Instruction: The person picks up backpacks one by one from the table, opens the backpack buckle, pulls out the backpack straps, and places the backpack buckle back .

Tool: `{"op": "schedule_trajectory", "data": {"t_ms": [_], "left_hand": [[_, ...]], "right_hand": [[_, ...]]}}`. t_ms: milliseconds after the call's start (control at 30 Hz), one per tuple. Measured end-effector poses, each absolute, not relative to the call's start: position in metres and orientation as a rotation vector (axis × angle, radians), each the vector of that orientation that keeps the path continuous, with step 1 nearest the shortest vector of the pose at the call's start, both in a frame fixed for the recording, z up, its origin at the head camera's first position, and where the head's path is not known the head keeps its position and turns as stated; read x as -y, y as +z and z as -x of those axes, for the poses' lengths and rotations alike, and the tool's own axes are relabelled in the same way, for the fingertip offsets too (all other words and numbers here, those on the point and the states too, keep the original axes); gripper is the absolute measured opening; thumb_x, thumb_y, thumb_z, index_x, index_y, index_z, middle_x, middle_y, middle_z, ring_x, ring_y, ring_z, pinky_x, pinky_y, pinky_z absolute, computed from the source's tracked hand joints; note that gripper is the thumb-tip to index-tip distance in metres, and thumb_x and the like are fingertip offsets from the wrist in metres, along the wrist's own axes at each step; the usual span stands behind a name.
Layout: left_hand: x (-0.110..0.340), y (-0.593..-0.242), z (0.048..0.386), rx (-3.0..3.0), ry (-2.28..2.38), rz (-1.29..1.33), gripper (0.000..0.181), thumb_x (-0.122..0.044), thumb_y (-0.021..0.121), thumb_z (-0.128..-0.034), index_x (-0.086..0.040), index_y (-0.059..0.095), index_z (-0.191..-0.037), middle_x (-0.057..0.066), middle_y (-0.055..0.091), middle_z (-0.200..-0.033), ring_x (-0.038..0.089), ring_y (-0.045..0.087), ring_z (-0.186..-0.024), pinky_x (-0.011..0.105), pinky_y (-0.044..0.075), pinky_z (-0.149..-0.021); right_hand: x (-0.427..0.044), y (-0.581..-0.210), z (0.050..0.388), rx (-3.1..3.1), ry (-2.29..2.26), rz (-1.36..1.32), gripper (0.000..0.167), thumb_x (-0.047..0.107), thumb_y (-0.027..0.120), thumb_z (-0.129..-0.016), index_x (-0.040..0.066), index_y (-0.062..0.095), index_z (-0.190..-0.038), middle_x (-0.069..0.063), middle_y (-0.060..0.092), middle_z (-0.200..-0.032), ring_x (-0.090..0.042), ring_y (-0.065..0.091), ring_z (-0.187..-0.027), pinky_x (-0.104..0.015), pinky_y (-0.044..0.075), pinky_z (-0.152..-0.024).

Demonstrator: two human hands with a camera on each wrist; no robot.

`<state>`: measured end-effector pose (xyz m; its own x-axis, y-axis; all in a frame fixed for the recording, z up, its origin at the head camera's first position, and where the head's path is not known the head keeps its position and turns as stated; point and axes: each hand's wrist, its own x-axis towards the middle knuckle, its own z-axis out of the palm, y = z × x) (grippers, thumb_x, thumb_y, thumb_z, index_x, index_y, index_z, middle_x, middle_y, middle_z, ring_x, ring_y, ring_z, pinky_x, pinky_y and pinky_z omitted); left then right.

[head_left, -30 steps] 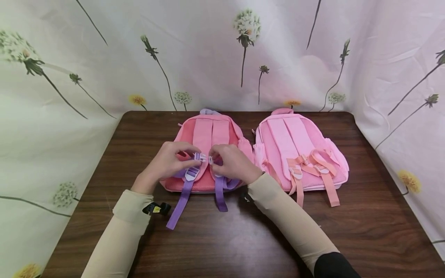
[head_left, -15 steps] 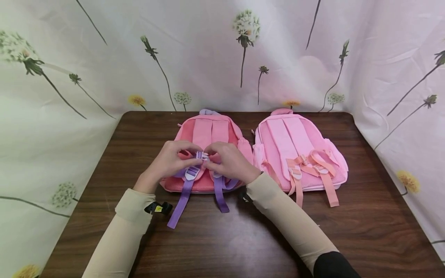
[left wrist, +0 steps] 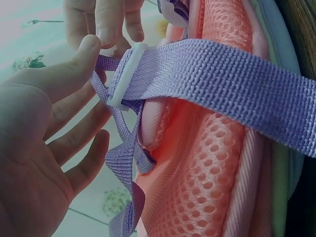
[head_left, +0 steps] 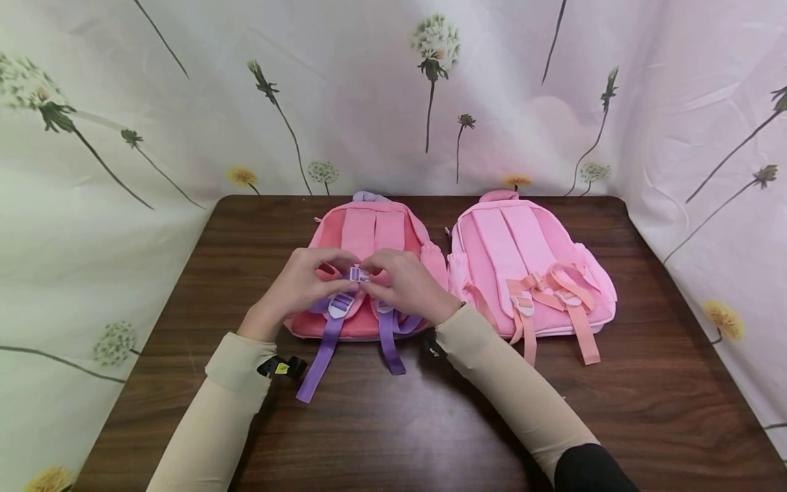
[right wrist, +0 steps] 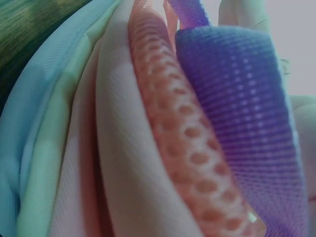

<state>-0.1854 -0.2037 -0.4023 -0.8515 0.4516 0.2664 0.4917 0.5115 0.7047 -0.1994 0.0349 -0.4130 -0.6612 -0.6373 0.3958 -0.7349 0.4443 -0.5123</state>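
Observation:
A coral-pink backpack [head_left: 359, 229] lies on the table with its shoulder straps facing up. Over its lower part, my left hand [head_left: 295, 283] pinches one half of a white side-release buckle [head_left: 355, 274] on purple webbing. My right hand [head_left: 408, 281] pinches the other half, mostly covered by its fingers. The two halves meet; whether they are locked I cannot tell. A purple strap [left wrist: 212, 74] runs through a white strap adjuster [left wrist: 126, 76] beside my left thumb in the left wrist view. Purple webbing [right wrist: 242, 98] fills much of the right wrist view, the hand partly cut off behind it.
To the right lies a second, light-pink backpack [head_left: 492, 239] with peach straps [head_left: 581, 328] and a joined peach buckle [head_left: 539, 282]. Both bags are on a dark wooden table [head_left: 393, 424]. A dandelion-patterned cloth [head_left: 369, 102] hangs behind and at the sides.
The right hand has moved left toward the left hand, bringing the separated buckle halves together. The left hand has barely moved. Both backpacks stay in place.

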Motion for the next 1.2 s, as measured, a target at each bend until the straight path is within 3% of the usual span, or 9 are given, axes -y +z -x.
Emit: {"op": "schedule_trajectory", "data": {"t_ms": [367,1200], "left_hand": [[0.2083,-0.4059,0.1841,2.717,-1.169,0.833,0.027,-0.013,0.093,-0.0808,-0.012,0.08,-0.105,0.001,0.077,-0.095,0.018,0.071,-0.089,0.048,0.061,-0.084],[0.2092,-0.4058,0.1847,2.681,-1.136,0.872,0.024,-0.011,0.089,-0.0847,-0.01,0.082,-0.107,0.003,0.08,-0.099,0.018,0.073,-0.09,0.046,0.061,-0.082]], "right_hand": [[-0.0377,-0.4115,0.1999,2.516,1.083,-1.22,0.021,0.016,0.079,-0.096,0.006,0.076,-0.114,-0.005,0.075,-0.103,-0.019,0.071,-0.096,-0.031,0.055,-0.089],[-0.0363,-0.4124,0.2009,2.509,1.051,-1.237,0.024,0.017,0.08,-0.095,0.006,0.076,-0.116,-0.005,0.076,-0.104,-0.018,0.072,-0.096,-0.033,0.056,-0.089]]}}
